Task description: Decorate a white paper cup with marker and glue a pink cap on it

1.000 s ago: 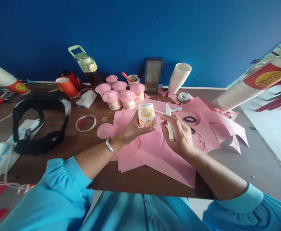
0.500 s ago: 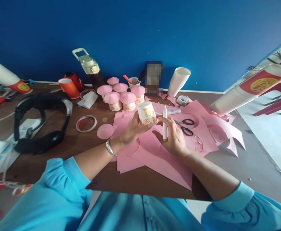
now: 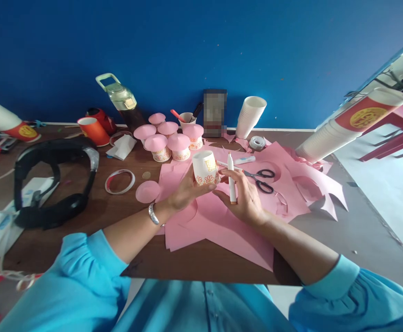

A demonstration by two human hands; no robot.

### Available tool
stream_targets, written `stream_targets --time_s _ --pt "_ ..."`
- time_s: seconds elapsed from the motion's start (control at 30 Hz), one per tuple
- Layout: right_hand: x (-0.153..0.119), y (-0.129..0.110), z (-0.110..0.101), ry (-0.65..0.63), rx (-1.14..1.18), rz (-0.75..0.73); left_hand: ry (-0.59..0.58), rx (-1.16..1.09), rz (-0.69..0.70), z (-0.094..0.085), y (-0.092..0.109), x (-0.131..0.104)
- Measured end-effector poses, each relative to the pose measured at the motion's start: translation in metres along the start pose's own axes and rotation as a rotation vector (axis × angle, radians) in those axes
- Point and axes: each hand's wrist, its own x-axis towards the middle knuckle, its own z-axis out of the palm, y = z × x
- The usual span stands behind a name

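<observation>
You're at a craft workspace: your table holds cut pink paper, with scissors on it and stacked cups behind it.

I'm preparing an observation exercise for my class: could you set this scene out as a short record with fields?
Left hand: holds a patterned white cup
Right hand: holds a white marker, narrow end up
Scissors: on the pink paper, beyond the right hand
Pink-topped cups: six, grouped
Back: bottle and stacked white cups near the blue wall
</observation>
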Motion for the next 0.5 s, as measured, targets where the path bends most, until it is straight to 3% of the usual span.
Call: stream_targets --time_s 0.37,0.5 --pt "0.0044 0.0026 -0.0026 0.021 -0.003 0.060 -0.079 0.057 -0.044 -0.0074 -0.0034 -0.0064" --pt "0.0027 0.0046 -0.0024 0.005 0.020 0.129 0.020 0.073 -0.054 -0.0034 -0.0013 -0.0030"
